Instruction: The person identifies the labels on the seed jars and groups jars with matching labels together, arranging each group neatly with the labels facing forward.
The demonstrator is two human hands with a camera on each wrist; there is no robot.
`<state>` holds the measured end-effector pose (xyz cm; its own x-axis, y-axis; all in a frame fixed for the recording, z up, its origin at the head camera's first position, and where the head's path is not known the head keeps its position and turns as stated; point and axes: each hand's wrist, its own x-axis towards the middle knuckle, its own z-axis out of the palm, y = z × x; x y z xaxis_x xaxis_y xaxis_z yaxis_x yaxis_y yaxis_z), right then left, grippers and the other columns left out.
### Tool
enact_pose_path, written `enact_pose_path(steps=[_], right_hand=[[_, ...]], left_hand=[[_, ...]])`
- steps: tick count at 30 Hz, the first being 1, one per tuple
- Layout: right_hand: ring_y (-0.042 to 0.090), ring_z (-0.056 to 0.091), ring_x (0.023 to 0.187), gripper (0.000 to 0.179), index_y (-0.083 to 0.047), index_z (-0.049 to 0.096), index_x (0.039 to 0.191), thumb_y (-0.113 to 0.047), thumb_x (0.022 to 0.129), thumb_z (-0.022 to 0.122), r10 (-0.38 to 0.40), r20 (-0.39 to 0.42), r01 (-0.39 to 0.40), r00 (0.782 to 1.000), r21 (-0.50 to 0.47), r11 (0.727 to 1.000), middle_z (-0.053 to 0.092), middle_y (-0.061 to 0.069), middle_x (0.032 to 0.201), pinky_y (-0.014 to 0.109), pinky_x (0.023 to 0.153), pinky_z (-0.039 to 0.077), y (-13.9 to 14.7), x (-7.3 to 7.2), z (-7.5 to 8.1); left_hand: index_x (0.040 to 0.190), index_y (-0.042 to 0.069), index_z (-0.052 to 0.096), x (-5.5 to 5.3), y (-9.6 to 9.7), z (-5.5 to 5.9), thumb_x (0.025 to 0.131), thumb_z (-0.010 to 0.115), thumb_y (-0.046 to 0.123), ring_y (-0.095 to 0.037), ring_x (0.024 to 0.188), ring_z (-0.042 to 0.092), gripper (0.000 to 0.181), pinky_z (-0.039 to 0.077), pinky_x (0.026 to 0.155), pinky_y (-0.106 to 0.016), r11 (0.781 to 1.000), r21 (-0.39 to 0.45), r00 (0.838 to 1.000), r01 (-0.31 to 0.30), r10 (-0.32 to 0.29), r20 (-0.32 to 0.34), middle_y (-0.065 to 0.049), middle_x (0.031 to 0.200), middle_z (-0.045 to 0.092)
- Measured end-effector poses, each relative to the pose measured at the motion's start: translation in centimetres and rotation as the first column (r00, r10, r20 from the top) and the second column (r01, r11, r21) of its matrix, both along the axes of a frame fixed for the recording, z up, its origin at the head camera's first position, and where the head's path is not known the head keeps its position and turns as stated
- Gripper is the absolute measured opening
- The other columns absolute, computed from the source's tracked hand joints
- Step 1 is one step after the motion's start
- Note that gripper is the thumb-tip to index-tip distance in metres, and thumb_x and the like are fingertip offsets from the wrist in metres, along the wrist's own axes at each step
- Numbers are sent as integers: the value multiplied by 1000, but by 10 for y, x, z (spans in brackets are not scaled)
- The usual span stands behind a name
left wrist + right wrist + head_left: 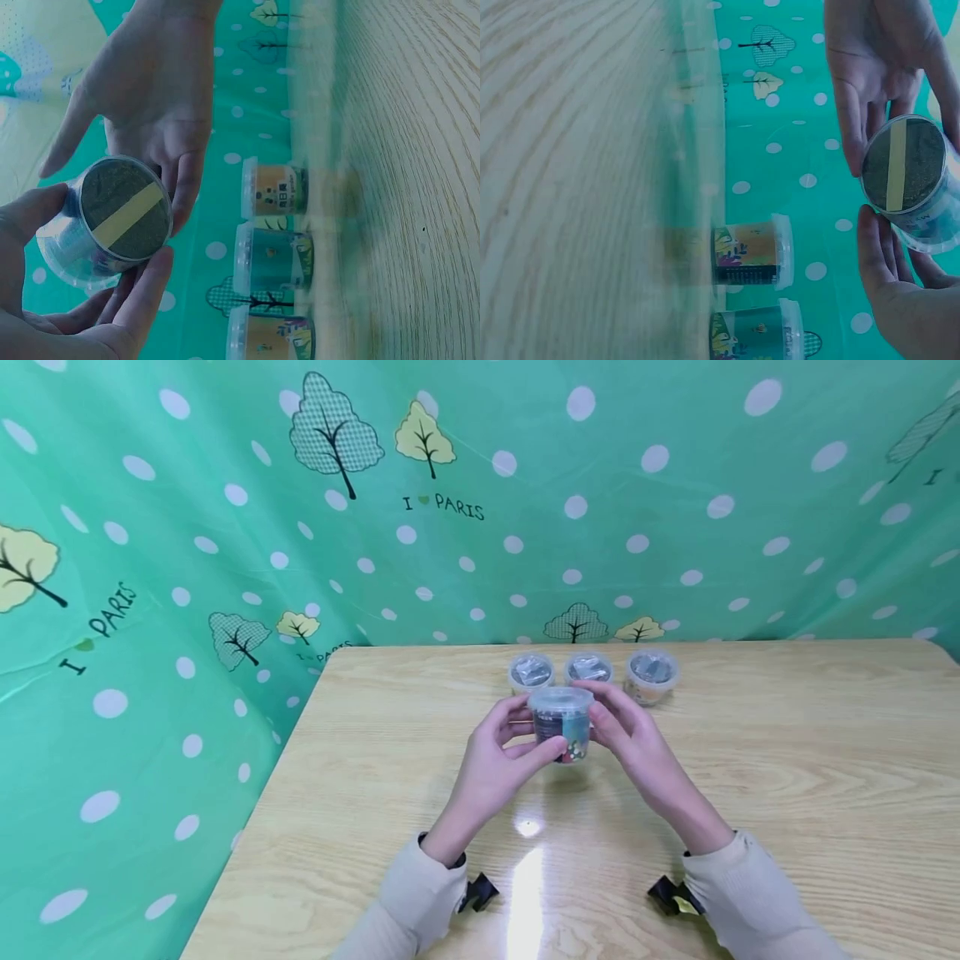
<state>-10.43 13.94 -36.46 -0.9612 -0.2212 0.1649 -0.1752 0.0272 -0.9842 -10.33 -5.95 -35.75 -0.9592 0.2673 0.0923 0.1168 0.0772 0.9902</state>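
Observation:
My left hand (495, 768) grips a clear lidded plastic tub (553, 722) from the left, its thumb low on the near side. My right hand (641, 747) holds the same tub from the right, thumb beside the lid and fingers partly hidden behind. A printed label with dark and blue parts wraps the tub. Both wrist views show its dark round base (124, 206) with a pale strip across it. The tub is raised above the wooden table (405, 718), tilted, its lid on.
Behind the held tub, three similar lidded tubs, a left one (532, 671), a middle one (589, 667) and a right one (651, 675), stand in a row near the table's far edge. A green dotted cloth (480, 560) hangs behind and to the left.

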Motion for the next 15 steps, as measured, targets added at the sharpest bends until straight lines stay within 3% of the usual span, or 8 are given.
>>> enact_pose_path(steps=[4, 10, 15], right_hand=[[12, 56, 123, 46, -1, 41, 147, -25, 108, 38, 10, -6, -10, 1000, -8, 1000, 41, 19, 149, 22, 99, 51, 0, 0, 0], [12, 61, 112, 42, 1, 47, 142, -20, 105, 48, -41, 3, 41, 999, -39, 998, 50, 20, 139, 24, 94, 55, 0, 0, 1], [11, 61, 112, 42, 1, 48, 140, -20, 104, 51, -79, 23, 80, 997, -40, 996, 50, 20, 137, 23, 93, 55, 0, 0, 1]], left_hand=[[143, 7, 47, 0, -2, -2, 86, 79, 20, -24, 114, 63, 67, 57, 94, -34, 1000, 5, 1000, -1, 1, 6, -11, 128, 60], [142, 8, 48, -1, -1, -2, 87, 77, 21, -24, 115, 62, 63, 57, 94, -32, 999, 28, 1000, 27, -27, 16, -12, 128, 60], [144, 9, 45, 0, 0, -2, 89, 75, 21, -24, 119, 60, 64, 54, 98, -36, 999, 17, 999, 34, -34, 2, -11, 133, 58]])
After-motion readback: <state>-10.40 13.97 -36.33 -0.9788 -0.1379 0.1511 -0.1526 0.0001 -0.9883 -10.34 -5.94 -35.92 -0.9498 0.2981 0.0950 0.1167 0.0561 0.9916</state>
